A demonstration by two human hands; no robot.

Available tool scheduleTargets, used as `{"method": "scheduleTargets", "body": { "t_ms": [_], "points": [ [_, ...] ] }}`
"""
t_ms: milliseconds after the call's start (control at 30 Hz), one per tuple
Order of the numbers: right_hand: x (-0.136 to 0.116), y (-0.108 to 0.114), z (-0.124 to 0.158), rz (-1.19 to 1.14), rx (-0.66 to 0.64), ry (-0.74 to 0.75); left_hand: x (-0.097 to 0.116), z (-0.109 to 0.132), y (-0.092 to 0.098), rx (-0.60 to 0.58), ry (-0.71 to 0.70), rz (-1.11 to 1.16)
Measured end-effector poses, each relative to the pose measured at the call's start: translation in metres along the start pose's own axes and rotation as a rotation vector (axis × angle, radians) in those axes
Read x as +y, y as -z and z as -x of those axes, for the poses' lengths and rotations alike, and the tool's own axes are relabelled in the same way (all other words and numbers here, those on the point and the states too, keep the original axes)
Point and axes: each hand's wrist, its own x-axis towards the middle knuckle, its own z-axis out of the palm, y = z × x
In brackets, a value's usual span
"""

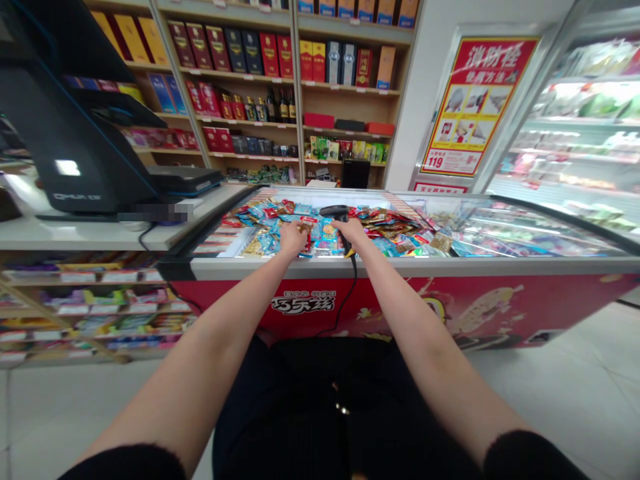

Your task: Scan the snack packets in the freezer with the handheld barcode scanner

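Head view, freezer (400,267) of snack packets (270,230), right hand (351,233) gripping scanner (336,211), left hand (293,238) curled

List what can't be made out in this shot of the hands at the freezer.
Head view:
Left hand: hides what it touches among the snack packets.
Right hand: hides whether it grips the black barcode scanner.
Packet labels: too small, blurred.
Counter strip: pixelated, unreadable.

A black corded barcode scanner (336,212), gripped head-forward, sits above loosely heaped shiny blue and red snack packets (315,241).
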Motion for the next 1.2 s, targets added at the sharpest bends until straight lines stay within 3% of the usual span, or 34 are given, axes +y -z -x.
{"method": "scheduleTargets", "body": {
  "t_ms": [400, 567, 733, 1000, 1200],
  "points": [
    [-0.002, 0.012, 0.008, 0.001, 0.039, -0.005, 0.014, 0.005, 0.0, -0.013, -0.004, -0.057],
    [0.0, 0.023, 0.01, -0.004, 0.068, -0.037, 0.034, 0.006, -0.001, 0.024, 0.053, -0.055],
    [0.005, 0.043, 0.01, -0.044, 0.093, -0.039, 0.061, 0.005, -0.008, 0.029, 0.004, -0.068],
    [0.007, 0.081, 0.013, -0.054, 0.173, -0.048, 0.108, 0.012, -0.046, -0.164, -0.184, 0.032],
    [0.012, 0.103, 0.014, -0.076, 0.224, -0.053, 0.144, 0.036, -0.08, -0.319, -0.331, -0.016]
  ]
}}
